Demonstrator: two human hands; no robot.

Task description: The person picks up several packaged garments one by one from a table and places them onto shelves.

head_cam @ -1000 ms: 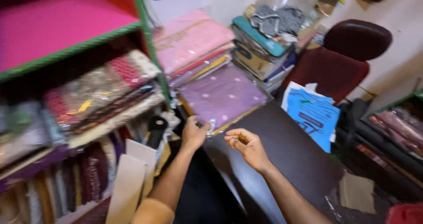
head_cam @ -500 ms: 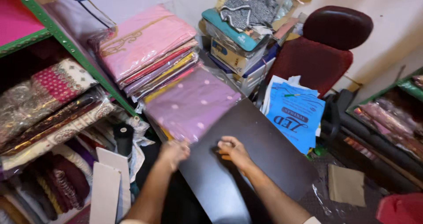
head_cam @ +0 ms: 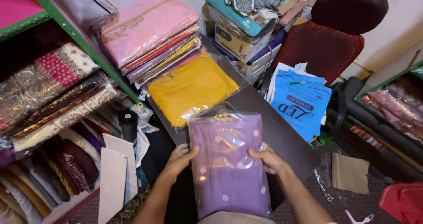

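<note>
purple pack (head_cam: 228, 162): a plastic-wrapped purple cloth with pale dots, now lifted upright at the near edge of the dark table (head_cam: 282, 138); half a second ago it lay flat on the stack farther back.
left hand (head_cam: 179, 158): fingers closed on the pack's left edge.
right hand (head_cam: 269, 158): fingers curled over its right edge.
change: with the purple one off, a yellow pack (head_cam: 191, 89) shows on the table, so the pack looks picked out and in hand.
count: one purple pack, one yellow pack, one pink-topped pile (head_cam: 152, 32) far left, one red chair (head_cam: 328, 39) far right, two hands.
</note>
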